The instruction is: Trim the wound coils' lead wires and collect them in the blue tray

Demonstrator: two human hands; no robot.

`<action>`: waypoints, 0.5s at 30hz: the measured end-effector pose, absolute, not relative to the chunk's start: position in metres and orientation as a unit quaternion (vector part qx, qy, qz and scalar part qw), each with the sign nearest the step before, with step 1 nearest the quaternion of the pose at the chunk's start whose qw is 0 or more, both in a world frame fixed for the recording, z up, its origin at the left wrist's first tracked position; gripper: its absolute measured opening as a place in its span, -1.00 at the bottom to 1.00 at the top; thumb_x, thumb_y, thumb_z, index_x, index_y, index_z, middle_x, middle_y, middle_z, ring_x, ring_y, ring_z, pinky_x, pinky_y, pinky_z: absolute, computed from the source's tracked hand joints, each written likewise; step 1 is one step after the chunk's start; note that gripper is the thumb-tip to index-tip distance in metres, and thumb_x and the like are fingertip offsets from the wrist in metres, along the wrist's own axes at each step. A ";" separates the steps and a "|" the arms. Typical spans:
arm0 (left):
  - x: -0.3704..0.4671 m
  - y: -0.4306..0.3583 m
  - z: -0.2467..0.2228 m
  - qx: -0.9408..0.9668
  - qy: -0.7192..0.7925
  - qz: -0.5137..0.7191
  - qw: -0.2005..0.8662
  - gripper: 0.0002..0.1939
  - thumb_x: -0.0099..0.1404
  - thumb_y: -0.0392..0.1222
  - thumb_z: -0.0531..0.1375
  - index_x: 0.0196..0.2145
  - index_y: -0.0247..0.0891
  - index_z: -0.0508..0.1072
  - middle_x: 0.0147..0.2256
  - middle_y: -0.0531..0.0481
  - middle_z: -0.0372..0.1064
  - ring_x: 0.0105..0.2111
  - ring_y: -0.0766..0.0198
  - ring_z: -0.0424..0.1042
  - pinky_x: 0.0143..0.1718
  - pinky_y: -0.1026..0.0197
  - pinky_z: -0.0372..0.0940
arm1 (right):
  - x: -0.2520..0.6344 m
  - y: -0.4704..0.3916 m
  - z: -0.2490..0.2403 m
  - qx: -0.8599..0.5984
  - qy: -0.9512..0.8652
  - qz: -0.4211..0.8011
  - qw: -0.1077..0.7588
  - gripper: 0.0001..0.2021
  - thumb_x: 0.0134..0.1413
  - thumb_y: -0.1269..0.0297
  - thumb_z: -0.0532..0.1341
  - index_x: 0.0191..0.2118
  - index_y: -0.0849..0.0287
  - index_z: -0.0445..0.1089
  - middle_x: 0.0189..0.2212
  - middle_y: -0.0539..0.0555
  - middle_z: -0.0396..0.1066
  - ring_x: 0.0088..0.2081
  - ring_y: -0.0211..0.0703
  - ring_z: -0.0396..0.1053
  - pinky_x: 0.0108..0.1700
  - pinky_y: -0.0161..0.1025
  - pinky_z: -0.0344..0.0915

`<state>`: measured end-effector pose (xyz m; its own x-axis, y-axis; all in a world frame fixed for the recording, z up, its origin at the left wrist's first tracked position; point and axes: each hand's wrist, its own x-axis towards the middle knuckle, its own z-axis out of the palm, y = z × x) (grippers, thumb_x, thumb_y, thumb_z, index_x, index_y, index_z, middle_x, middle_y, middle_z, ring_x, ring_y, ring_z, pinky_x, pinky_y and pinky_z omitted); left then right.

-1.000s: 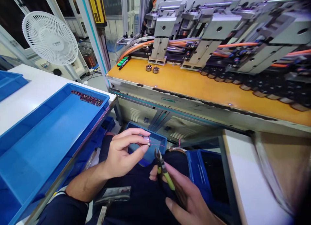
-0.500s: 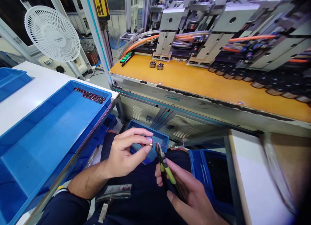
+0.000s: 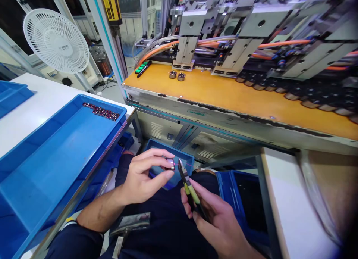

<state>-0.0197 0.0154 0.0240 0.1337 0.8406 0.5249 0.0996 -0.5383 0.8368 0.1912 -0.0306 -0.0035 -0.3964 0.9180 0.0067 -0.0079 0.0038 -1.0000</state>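
Observation:
My left hand [image 3: 148, 173] pinches a small round metal stator [image 3: 170, 164] between thumb and fingers, which cover much of it. A thin pink-red wire [image 3: 188, 164] sticks out from the stator's right side. Held in my right hand [image 3: 215, 218] are diagonal cutting pliers [image 3: 188, 182] with green and black handles. Their jaws point up and left, close beside the stator and at the wire. Whether the blades are closed on the wire I cannot tell. Below both hands stands a blue bin [image 3: 184, 157], partly hidden by them.
At left, a long blue tray [image 3: 56, 147] with many small wound parts [image 3: 102, 111] lies on a white table [image 3: 33, 89]. Ahead, two stators [image 3: 177, 75] and a row of more sit on the machine's orange bench [image 3: 223, 96]. A white fan [image 3: 57, 42] stands behind.
The view has shifted slightly. The wire runs straighter past the plier jaws, and the pink loop seen farther right no longer shows. My right fingers have shifted on the handles.

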 end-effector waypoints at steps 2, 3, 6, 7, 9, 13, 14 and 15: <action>-0.022 0.017 0.021 0.690 0.329 0.558 0.323 -0.76 0.15 -0.50 0.29 -0.23 -0.29 0.49 -0.08 -0.16 0.40 -0.23 0.27 0.51 -0.16 0.18 0.44 | 0.194 -0.030 -0.003 -0.386 -0.578 0.581 0.424 -0.45 0.10 0.52 0.15 0.19 -0.08 0.31 -0.31 0.06 0.42 -0.40 -0.31 0.36 -0.38 -0.40 0.37; -0.023 0.017 0.019 0.695 0.318 0.562 0.316 -0.75 0.14 -0.50 0.30 -0.23 -0.29 0.47 -0.06 -0.16 0.36 -0.24 0.28 0.52 -0.16 0.18 0.45 | 0.196 -0.031 -0.002 -0.386 -0.576 0.577 0.432 -0.47 0.11 0.49 0.17 0.18 -0.06 0.32 -0.31 0.07 0.42 -0.41 -0.30 0.37 -0.39 -0.40 0.37; -0.024 0.019 0.016 0.694 0.293 0.585 0.300 -0.61 0.09 -0.50 0.34 -0.16 -0.25 0.37 -0.05 -0.14 0.32 -0.19 0.22 0.53 -0.13 0.13 0.48 | 0.204 -0.035 -0.002 -0.411 -0.566 0.585 0.411 -0.53 0.14 0.39 0.20 0.18 0.01 0.33 -0.28 0.12 0.43 -0.40 -0.27 0.39 -0.34 -0.33 0.42; -0.024 0.019 0.016 0.690 0.288 0.593 0.300 -0.56 0.08 -0.50 0.35 -0.13 -0.23 0.34 -0.06 -0.14 0.33 -0.17 0.20 0.53 -0.13 0.12 0.49 | 0.207 -0.036 -0.002 -0.424 -0.558 0.591 0.399 -0.53 0.15 0.37 0.21 0.19 0.03 0.33 -0.27 0.13 0.43 -0.38 -0.24 0.41 -0.30 -0.30 0.43; -0.024 0.020 0.017 0.691 0.283 0.598 0.292 -0.48 0.07 -0.49 0.36 -0.06 -0.22 0.32 -0.09 -0.14 0.37 -0.16 0.17 0.53 -0.13 0.10 0.50 | 0.213 -0.040 -0.002 -0.434 -0.546 0.600 0.393 -0.53 0.16 0.35 0.21 0.20 0.01 0.32 -0.24 0.14 0.43 -0.36 -0.22 0.42 -0.27 -0.28 0.45; -0.025 0.020 0.024 0.748 0.295 0.555 0.213 -0.49 0.09 -0.44 0.36 0.01 -0.31 0.39 -0.15 -0.20 0.47 -0.15 0.15 0.53 -0.12 0.12 0.48 | 0.219 -0.043 0.000 -0.399 -0.564 0.616 0.377 -0.49 0.18 0.44 0.18 0.21 -0.14 0.27 -0.20 0.11 0.43 -0.32 -0.22 0.45 -0.23 -0.29 0.45; -0.025 0.019 0.026 0.758 0.297 0.546 0.196 -0.52 0.11 -0.43 0.35 0.00 -0.32 0.42 -0.16 -0.21 0.47 -0.15 0.16 0.53 -0.13 0.13 0.49 | 0.220 -0.044 0.001 -0.390 -0.570 0.618 0.374 -0.46 0.17 0.47 0.17 0.22 -0.16 0.26 -0.19 0.11 0.43 -0.32 -0.22 0.45 -0.22 -0.29 0.45; -0.025 0.019 0.027 0.764 0.297 0.542 0.186 -0.55 0.13 -0.43 0.34 -0.01 -0.32 0.43 -0.16 -0.22 0.47 -0.16 0.17 0.53 -0.14 0.15 0.49 | 0.220 -0.044 0.003 -0.383 -0.574 0.620 0.374 -0.43 0.16 0.51 0.16 0.22 -0.19 0.25 -0.18 0.10 0.43 -0.31 -0.23 0.45 -0.22 -0.30 0.45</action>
